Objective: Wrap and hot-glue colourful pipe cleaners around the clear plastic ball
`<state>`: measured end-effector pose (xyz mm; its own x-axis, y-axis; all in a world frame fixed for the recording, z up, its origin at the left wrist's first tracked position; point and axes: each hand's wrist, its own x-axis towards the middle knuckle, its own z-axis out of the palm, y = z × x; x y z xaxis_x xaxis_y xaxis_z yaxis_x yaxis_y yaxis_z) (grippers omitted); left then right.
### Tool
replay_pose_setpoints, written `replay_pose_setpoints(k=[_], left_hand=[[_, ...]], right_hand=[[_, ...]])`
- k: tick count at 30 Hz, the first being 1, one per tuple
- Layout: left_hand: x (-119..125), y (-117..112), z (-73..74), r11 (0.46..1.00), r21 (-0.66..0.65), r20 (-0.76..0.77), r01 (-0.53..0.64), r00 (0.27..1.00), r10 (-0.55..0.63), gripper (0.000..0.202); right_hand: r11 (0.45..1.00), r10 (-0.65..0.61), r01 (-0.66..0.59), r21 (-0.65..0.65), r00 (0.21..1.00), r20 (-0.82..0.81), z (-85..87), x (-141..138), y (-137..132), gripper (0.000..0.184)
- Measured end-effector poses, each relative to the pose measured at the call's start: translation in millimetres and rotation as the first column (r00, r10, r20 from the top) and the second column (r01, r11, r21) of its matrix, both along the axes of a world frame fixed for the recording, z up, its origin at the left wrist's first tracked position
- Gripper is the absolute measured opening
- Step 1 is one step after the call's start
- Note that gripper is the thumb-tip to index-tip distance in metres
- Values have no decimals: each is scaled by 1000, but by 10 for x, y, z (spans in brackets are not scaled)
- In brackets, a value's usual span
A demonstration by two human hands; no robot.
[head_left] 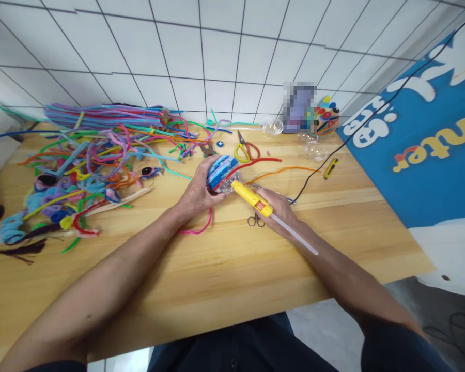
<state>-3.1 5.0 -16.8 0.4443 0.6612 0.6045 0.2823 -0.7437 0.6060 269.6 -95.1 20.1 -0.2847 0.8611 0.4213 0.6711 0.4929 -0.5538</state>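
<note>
My left hand (198, 192) is wrapped round a clear ball covered with blue, white and red pipe cleaners (220, 173), held just above the wooden table (232, 268). My right hand (281, 209) grips a yellow hot glue gun (251, 197), its nozzle pointing at the ball's right side. A white glue stick (296, 236) juts out of the gun's back over my forearm. A red pipe cleaner (256, 164) runs from the ball to the right.
A big heap of coloured pipe cleaners (96, 155) covers the table's left and back. Yellow-handled scissors (245, 150), small scissors (256, 221), clear half-spheres (313, 147), a yellow cutter (330, 168), a finished ball (327, 120) and a black cable (356, 134) lie to the right. A blue banner (430, 144) stands at right.
</note>
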Motion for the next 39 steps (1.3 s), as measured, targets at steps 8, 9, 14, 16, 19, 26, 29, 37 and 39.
replay_pose_setpoints(k=[8, 9, 14, 16, 19, 26, 29, 37, 39], left_hand=[[-28, -17, 53, 1000, -10, -35, 12, 999, -13, 99], [-30, -20, 58, 1000, -12, -38, 13, 999, -14, 99], [-46, -33, 64, 999, -35, -51, -4, 999, 2, 101], [-49, -38, 70, 999, -51, -50, -3, 999, 1, 102], [-48, -44, 84, 998, -56, -50, 5, 999, -7, 105], [-55, -41, 94, 998, -59, -68, 1, 998, -5, 106], [-57, -34, 87, 999, -54, -56, 9, 998, -12, 104], [-55, -11, 55, 1000, -16, -52, 0, 999, 0, 108], [-53, -9, 47, 1000, -9, -44, -2, 999, 1, 108]], right_hand=[[996, -28, 20, -91, 996, -80, 71, -7, 1, 12], [996, -28, 20, -87, 996, -89, 71, -7, 2, 12], [996, -8, -2, -90, 993, -117, 39, -19, 11, 8], [995, -16, 5, -95, 993, -115, 27, -20, 17, 7], [995, -39, 25, -92, 988, -149, 24, -15, 27, 8], [992, -40, 19, -122, 985, -169, 30, 0, 46, 7], [992, -21, -2, -128, 984, -179, 29, -3, 50, 7], [994, -18, -3, -111, 982, -190, 38, -18, 57, 8], [993, -20, -2, -116, 981, -191, 35, -16, 59, 7]])
